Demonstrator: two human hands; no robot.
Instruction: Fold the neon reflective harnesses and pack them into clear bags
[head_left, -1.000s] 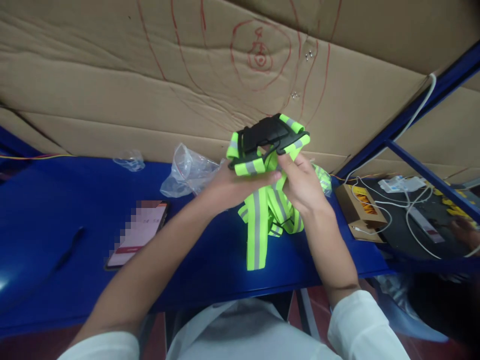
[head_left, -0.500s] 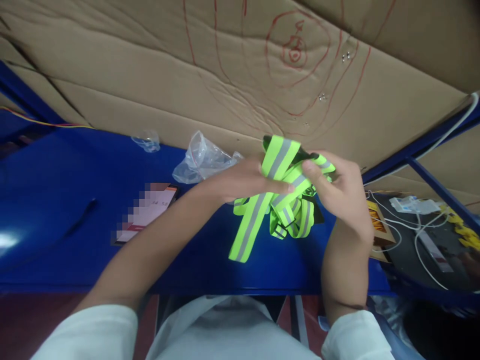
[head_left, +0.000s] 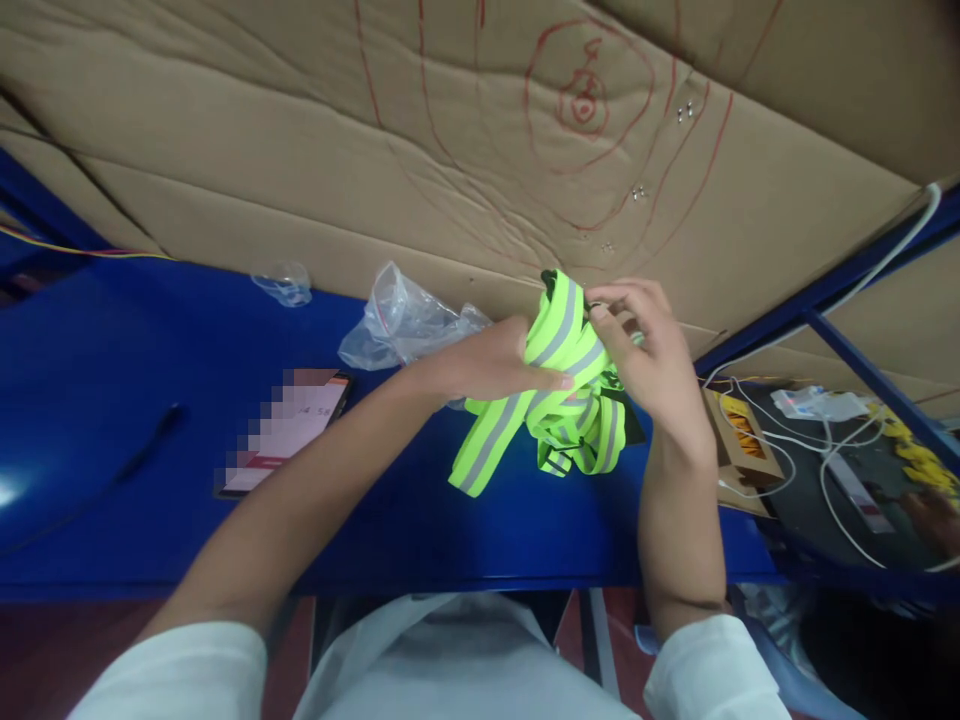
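Note:
A bundle of neon yellow-green reflective strap with a grey centre stripe is held above the blue table. My left hand is closed around its left side, the thumb lying across the folds. One flat end hangs down to the lower left, and tangled loops with black fittings hang below. My right hand is at the bundle's upper right, thumb and fingers closed on a dark edge of the strap. Its fingertips are partly hidden, so the exact hold is unclear.
Clear plastic bags lie behind my left wrist. A phone and a black cable rest on the blue table. An open cardboard box and white cables are at right. A cardboard wall stands behind.
My right hand has shifted up along the strap, and its fingers have moved to the dark edge. The strap's folds are drawn closer together; the hanging end has risen slightly.

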